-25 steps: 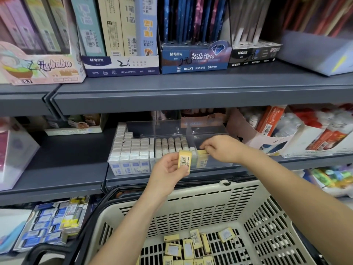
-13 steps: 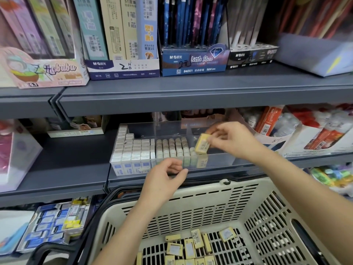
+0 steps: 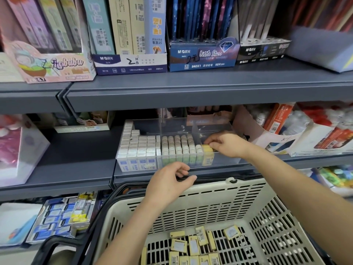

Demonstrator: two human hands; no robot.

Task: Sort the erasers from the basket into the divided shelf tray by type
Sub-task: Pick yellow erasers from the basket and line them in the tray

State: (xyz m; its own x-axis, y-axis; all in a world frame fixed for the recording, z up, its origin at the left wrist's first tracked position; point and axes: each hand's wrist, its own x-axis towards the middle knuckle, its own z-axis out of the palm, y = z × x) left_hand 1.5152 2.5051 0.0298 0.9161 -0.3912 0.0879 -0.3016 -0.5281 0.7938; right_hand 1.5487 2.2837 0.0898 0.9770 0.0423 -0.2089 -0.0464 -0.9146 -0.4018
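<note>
Right hand [image 3: 227, 145] pinches a small yellow rectangular eraser [image 3: 206, 146] set upright at the left edge of the right compartment of the clear plastic divided tray [image 3: 227, 159]; left hand [image 3: 168, 185] empty, fingers loosely curled, above the rim of the cream slotted plastic basket [image 3: 212, 199]; loose yellow erasers [image 3: 193, 247] on its floor.
</note>
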